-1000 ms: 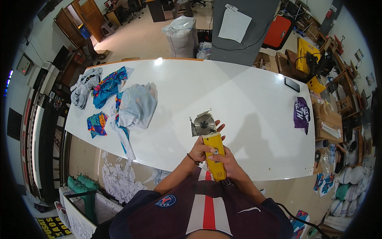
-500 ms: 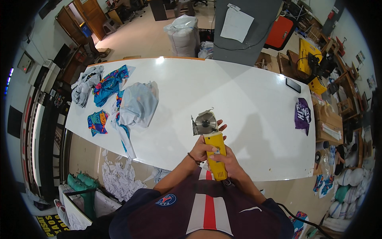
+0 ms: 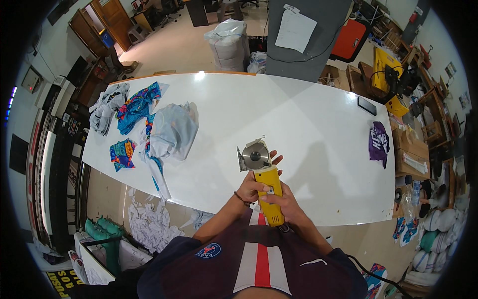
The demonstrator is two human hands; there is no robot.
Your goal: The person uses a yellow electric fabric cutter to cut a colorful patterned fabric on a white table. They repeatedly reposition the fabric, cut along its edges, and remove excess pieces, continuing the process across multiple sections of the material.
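Note:
A yellow electric rotary fabric cutter (image 3: pixel 269 197) is held up in front of my body, above the near edge of the white table (image 3: pixel 234 114). Its round steel blade (image 3: pixel 256 156) points away from me, with a metal foot plate on its left side. My left hand (image 3: pixel 251 187) is closed round the upper body of the cutter, and some fingertips show past the blade's right side. My right hand (image 3: pixel 286 202) grips the lower body from the right, its thumb lying across the front. Both thumbs rest near the small switch area.
Patterned blue cloth (image 3: pixel 137 108) and pale cloth pieces (image 3: pixel 172 130) lie on the table's left. A purple cloth (image 3: pixel 379 143) and a phone (image 3: pixel 367 105) lie at its right. White scraps (image 3: pixel 149 219) cover floor at left. A black cord (image 3: pixel 378 276) runs at lower right.
The cutter has tilted slightly, its blade end shifting a little to the left and its foot plate turning. Both hands keep their hold.

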